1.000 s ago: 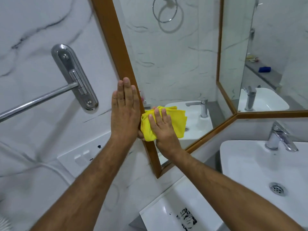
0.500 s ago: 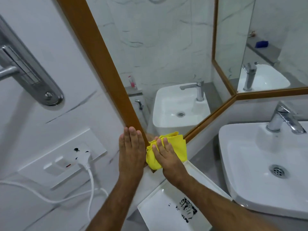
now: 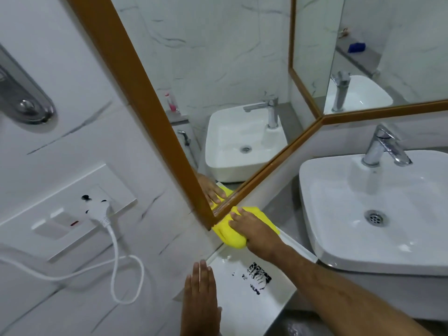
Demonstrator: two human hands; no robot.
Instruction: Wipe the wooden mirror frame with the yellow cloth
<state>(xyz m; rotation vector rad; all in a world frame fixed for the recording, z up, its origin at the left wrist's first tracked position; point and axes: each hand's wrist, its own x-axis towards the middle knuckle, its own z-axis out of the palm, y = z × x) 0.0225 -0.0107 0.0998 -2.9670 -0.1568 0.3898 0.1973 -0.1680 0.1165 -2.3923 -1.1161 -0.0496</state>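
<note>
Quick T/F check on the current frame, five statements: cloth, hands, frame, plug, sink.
1. The right hand presses the yellow cloth at the bottom corner of the wooden mirror frame. True.
2. The left hand also grips the cloth. False: it is open and flat, below the frame, apart from the cloth.
3. A white plug sits in the wall socket. True.
4. The sink is full of water. False: its drain is bare.
5. The cloth is blue. False: it is yellow.

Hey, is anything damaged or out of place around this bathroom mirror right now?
The wooden mirror frame looks worn and pale along its bottom edge near the lower corner, just above the yellow cloth under the right hand. Beside the sink, a white tray carries a black smudge.
</note>
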